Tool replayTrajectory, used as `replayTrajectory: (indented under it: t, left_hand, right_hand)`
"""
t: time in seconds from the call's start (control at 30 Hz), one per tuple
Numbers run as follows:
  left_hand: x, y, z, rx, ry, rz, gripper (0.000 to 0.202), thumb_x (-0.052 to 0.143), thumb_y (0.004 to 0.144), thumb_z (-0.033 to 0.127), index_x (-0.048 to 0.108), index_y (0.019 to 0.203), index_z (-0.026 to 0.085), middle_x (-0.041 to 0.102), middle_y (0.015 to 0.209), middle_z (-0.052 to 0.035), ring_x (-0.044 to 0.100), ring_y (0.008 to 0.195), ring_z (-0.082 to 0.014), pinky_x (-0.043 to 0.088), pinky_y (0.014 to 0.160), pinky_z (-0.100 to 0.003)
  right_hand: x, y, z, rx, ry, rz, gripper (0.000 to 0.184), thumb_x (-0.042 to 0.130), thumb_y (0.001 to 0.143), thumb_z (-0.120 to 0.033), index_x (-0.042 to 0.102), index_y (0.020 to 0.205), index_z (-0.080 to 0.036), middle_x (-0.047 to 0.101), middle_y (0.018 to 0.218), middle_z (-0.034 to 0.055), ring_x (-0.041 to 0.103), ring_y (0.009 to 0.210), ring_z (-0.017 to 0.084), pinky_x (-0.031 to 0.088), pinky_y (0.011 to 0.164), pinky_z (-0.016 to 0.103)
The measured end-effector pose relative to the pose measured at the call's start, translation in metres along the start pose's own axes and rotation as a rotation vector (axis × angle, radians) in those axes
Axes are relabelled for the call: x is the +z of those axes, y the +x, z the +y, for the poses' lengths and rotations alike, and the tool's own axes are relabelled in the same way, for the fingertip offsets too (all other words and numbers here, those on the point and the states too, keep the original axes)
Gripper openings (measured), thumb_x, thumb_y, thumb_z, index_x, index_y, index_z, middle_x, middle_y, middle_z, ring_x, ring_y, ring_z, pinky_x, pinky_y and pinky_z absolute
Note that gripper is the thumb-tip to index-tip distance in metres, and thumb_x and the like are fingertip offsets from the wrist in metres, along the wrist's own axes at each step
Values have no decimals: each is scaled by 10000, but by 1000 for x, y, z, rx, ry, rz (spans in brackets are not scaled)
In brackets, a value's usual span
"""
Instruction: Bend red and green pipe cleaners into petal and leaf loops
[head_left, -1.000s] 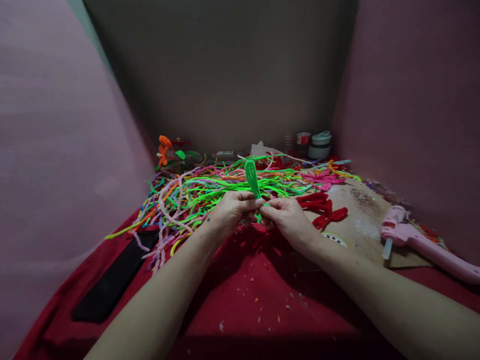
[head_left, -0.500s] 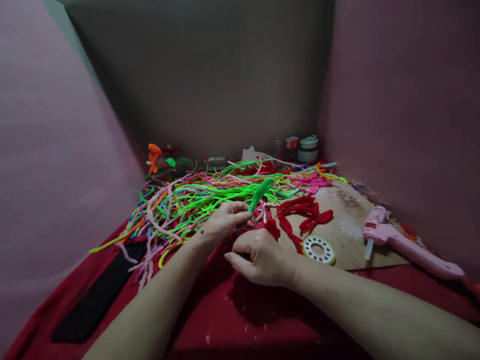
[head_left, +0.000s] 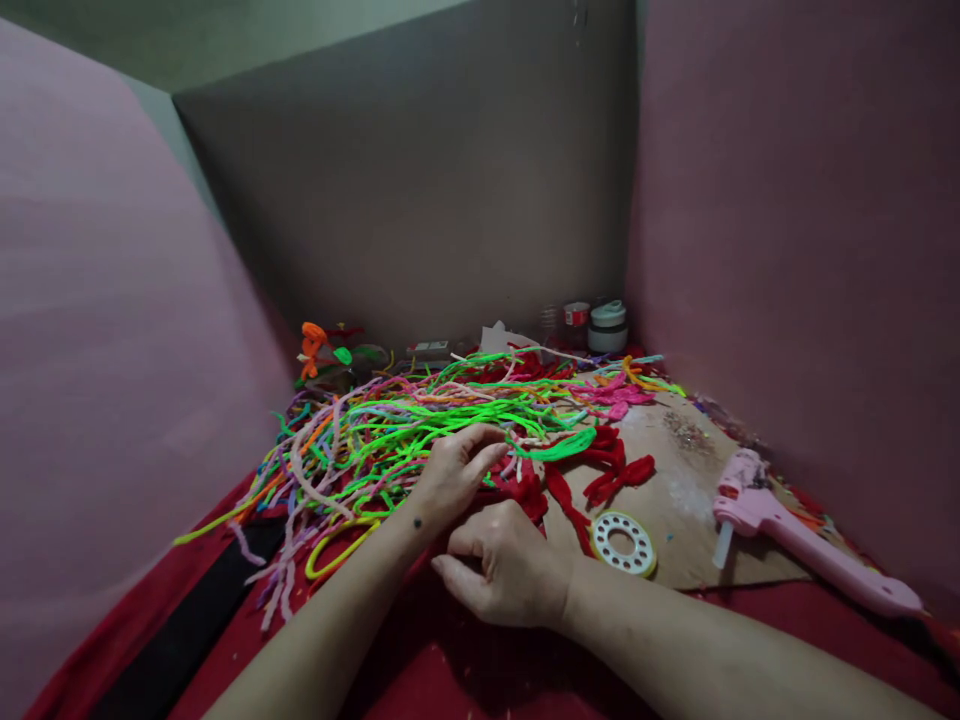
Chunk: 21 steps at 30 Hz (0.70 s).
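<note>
My left hand (head_left: 461, 465) pinches the near end of a bright green pipe-cleaner leaf (head_left: 562, 447). The leaf is a long narrow loop, tilted to the right over some red pipe-cleaner pieces (head_left: 626, 480). Closer to me, my right hand (head_left: 514, 570) is closed with its fingers curled in. Whatever it may hold is hidden. Beyond the left hand spreads a pile of loose pipe cleaners (head_left: 442, 415) in green, pink, purple and orange.
To the right, a pink glue gun (head_left: 802, 530) lies across the edge of a cardboard sheet (head_left: 697, 545). A white ring with holes (head_left: 625, 541) rests near my right wrist. A black strip (head_left: 187, 620) lies at left on the red cloth (head_left: 247, 650). Jars (head_left: 607, 328) stand behind.
The green leaf has swung from pointing up to lying toward the right, with the left hand still at its end. My view has tilted upward. The right hand stays curled.
</note>
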<state>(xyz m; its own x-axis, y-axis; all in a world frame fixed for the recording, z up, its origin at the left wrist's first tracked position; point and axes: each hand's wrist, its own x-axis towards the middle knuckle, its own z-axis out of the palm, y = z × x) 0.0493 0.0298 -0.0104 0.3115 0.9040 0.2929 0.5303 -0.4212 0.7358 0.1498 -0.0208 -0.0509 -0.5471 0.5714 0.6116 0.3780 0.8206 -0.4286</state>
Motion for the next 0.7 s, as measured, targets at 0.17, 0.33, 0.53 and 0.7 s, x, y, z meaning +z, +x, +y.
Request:
replayTrajectory:
  t: [0.17,0.33,0.53,0.7]
  left_hand:
    - [-22,7,-16,-14,167,116,196,505,773,302,647,802,170,653,797,-37,587,754,-158,441,722,-255]
    - [-61,47,-31,-34,549,235,223,465,771,247,659,840,162,651,917,-75,575,897,-195,416,822,-285]
    - [-91,98,-59,-115,702,209,286,448,772,243,690,884,139,664,949,-130,582,918,-258,411,817,-330]
    - [-83,95,-83,-64,678,37,257,517,760,296,691,924,203,680,923,-79,596,867,-206,424,759,-262]
  right_hand:
    - [0,1,-4,-45,-13,11,276,506,738,-241,503,474,-162,554,460,7,444,443,93,268,469,239]
    - [-1,0,-4,-66,-40,20,274,486,745,-227,468,479,-166,528,459,10,427,446,95,253,474,250]
    - [-6,6,-17,67,-26,-74,298,479,763,-225,460,473,-158,518,468,7,388,451,81,232,464,237]
    - [-31,48,-14,216,-89,-188,220,489,760,-203,613,583,-166,615,564,23,469,502,95,291,496,215]
